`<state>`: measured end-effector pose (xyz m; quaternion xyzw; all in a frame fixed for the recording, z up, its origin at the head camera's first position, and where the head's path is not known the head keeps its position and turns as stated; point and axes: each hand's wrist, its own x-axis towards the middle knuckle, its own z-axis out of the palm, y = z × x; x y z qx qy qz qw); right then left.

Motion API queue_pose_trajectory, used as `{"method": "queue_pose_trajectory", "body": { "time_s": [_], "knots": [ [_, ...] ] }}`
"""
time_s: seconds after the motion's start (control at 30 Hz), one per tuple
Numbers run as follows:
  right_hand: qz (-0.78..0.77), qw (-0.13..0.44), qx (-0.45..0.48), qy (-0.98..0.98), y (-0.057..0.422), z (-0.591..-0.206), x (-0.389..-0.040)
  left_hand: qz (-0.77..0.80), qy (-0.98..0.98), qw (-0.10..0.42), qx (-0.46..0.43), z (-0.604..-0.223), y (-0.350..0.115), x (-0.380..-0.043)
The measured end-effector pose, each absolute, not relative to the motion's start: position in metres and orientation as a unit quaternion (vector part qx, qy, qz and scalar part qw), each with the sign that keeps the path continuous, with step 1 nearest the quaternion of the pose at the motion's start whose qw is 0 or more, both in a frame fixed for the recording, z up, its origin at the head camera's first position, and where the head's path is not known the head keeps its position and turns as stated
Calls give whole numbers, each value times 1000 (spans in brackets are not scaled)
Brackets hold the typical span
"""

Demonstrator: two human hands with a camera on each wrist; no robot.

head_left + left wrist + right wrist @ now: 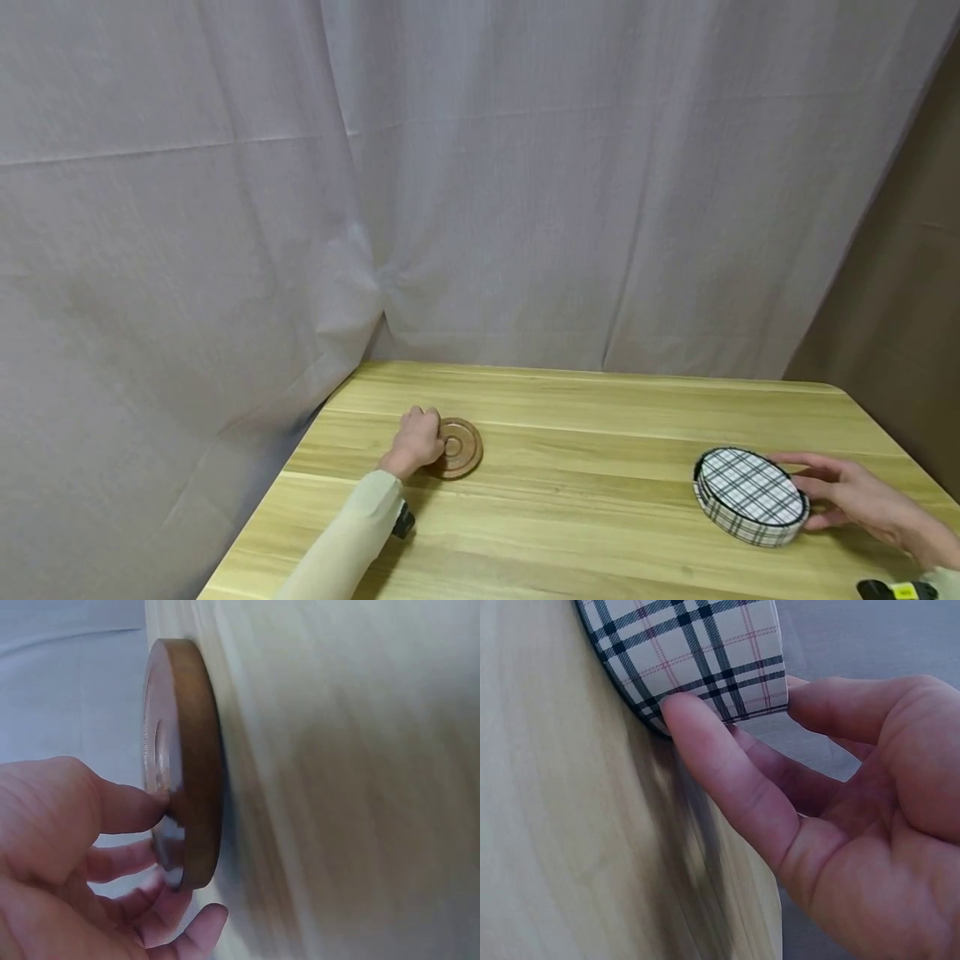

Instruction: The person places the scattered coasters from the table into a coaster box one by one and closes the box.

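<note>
On the left side of the table, my left hand (417,439) pinches the near-left edge of a round brown wooden disc (463,448) with concentric rings on its top. In the left wrist view the thumb lies on the rim of the disc (198,742), and the other fingers curl by its edge. At the right, my right hand (851,493) grips the side of a round plaid box (750,487) with dark edging. The right wrist view shows one digit pressed on the plaid wall (705,652), with others partly hidden behind it; a shadow falls on the table below.
The light wood-grain table (570,500) spans the front, with bare surface between the two hands. Grey curtain (510,208) hangs behind and along the left side. A darker brown curtain (892,292) is at the right edge.
</note>
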<state>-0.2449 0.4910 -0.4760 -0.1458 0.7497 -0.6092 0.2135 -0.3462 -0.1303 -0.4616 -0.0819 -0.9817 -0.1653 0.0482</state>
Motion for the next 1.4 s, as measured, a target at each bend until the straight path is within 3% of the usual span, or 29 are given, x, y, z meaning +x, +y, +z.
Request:
{"method": "queue_pose_trajectory", "body": {
  "time_s": [0.17, 0.63, 1.4],
  "knots": [
    [-612, 209, -151, 748, 490, -476, -245, -171, -977, 83, -101, -457, -122, -347],
    [-611, 208, -155, 748, 492, -476, -246, -247, -949, 103, -164, -432, -102, -339],
    [-612, 205, -158, 747, 486, -475, -244, -297, -929, 56, -213, -399, -45, -326]
  ]
}}
